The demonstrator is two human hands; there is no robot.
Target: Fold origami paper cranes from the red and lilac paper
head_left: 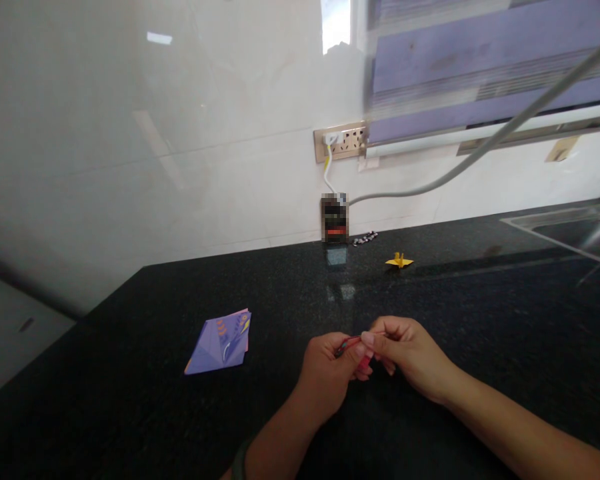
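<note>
Between both hands is a small piece of folded red-pink paper (364, 363), mostly covered by fingers. My left hand (330, 370) pinches it from the left, and my right hand (407, 353) pinches its upper edge from the right; the fingertips of the two hands meet. Its exact folded shape is hidden. To the left, a stack of purple patterned origami paper (220, 343) lies on the counter, with pink and orange edges peeking out. Beyond the right hand sits a yellow folded paper crane (399, 261).
The dark speckled countertop (130, 400) meets a white tiled wall. A black device (335, 220) leans there, cabled to a wall socket (347, 141), beside a beaded string (365, 238). A metal sink (575, 230) is at the right. A grey hose (505, 133) crosses the upper right.
</note>
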